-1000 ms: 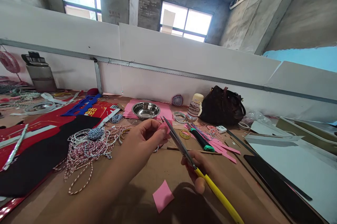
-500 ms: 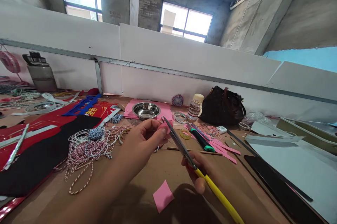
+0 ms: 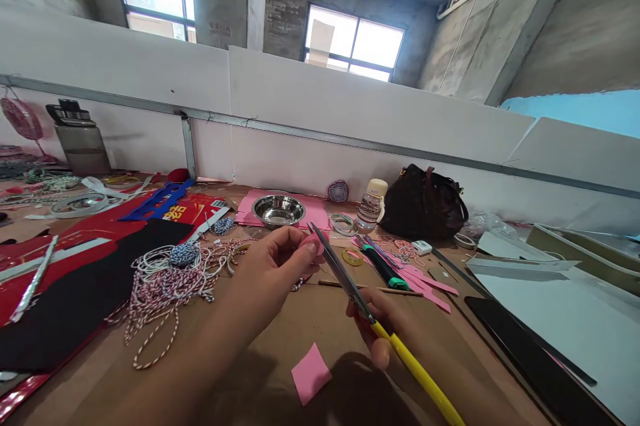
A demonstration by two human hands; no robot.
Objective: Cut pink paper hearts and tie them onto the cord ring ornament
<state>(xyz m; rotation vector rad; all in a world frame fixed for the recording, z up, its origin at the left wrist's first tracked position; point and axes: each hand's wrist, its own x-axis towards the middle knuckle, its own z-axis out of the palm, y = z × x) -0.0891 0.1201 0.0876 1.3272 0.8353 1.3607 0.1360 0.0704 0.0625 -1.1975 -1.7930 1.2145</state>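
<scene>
Pink piece (image 3: 313,239): at the fingertips of the left hand (image 3: 277,258), pinched between thumb and fingers, so I see only part of it.
Yellow-handled scissors (image 3: 346,279): grasped by the right hand (image 3: 389,311), blades slanting far and left to just beside that piece; I cannot tell whether they touch it.
Pink square (image 3: 311,375): loose on the brown cardboard (image 3: 280,334), near side, apart from both hands.
Steel bowl (image 3: 278,213): farther off, on pink sheets (image 3: 317,209) beyond the left hand.
Green-black tool (image 3: 385,269): right of the blades.

A single head camera is looking forward and down from close above the surface (image 3: 280,333), facing its far edge.
</scene>
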